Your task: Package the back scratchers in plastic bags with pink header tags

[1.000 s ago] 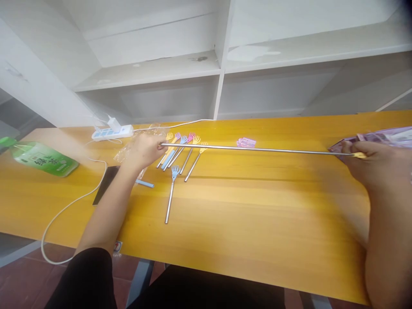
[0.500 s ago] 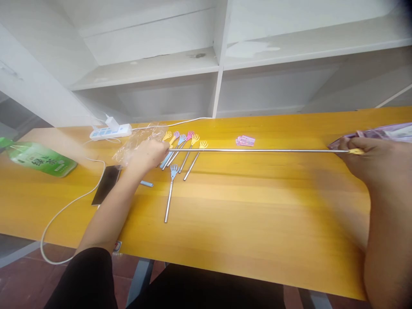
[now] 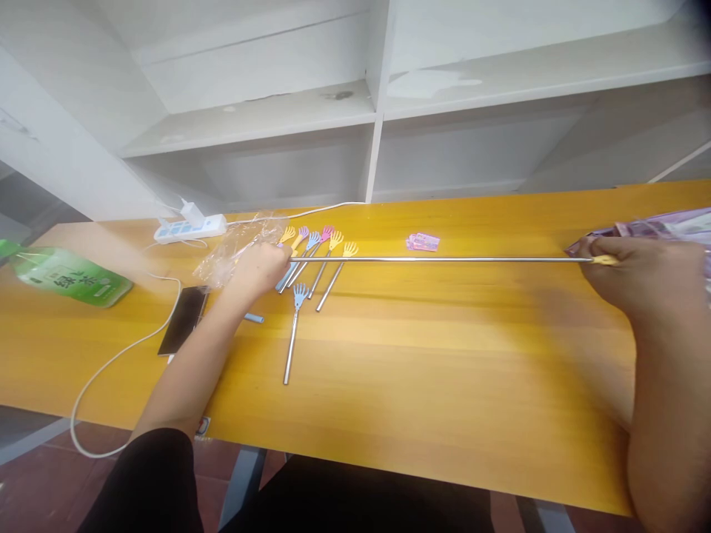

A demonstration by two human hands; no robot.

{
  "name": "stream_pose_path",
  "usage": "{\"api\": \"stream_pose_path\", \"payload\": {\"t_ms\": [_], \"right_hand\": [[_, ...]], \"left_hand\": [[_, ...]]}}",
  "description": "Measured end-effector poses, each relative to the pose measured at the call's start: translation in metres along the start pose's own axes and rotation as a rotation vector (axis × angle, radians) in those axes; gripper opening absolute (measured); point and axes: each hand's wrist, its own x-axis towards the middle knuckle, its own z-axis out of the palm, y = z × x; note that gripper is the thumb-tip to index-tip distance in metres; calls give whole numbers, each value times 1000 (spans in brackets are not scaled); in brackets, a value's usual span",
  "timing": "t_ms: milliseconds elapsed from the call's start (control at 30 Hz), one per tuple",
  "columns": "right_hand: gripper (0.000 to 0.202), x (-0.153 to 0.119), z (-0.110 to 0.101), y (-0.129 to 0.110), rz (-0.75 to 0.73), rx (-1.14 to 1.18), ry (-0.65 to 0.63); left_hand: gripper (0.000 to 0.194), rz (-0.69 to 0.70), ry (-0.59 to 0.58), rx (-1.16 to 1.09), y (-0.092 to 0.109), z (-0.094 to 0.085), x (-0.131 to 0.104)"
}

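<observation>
A telescopic back scratcher (image 3: 438, 260) stretches level between my hands, its thin metal rod drawn out long above the table. My left hand (image 3: 263, 268) is closed round one end, hiding it. At the other end my right hand (image 3: 622, 270) grips the yellow part, most of which its fingers cover. Behind and right of my left hand lie several short back scratchers with yellow, purple, blue and pink hand-shaped heads, among them a yellow one (image 3: 349, 250). A separate blue-headed back scratcher (image 3: 292, 344) lies nearer me.
Crumpled clear plastic (image 3: 244, 240), a power strip (image 3: 192, 227), a phone (image 3: 181, 322) and a green bottle (image 3: 72, 275) are on the left. Pink cards (image 3: 423, 242) lie mid-table. Purple packaging (image 3: 666, 226) is behind my right hand. White shelving (image 3: 249, 133) borders the table's back.
My right hand has shifted slightly left, bringing the yellow end with it. My left hand keeps its grip in nearly the same place.
</observation>
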Motion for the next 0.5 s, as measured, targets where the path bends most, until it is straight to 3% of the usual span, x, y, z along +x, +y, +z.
{"api": "stream_pose_path", "payload": {"t_ms": [267, 367, 500], "right_hand": [[10, -1, -9, -10, -21, -7, 0], [16, -5, -10, -35, -143, 20, -48], [16, -18, -8, -86, -298, 106, -154]], "left_hand": [[32, -11, -39, -10, 9, 0, -1], [33, 66, -50, -44, 27, 0, -3], [35, 102, -81, -109, 57, 0, -10]]}}
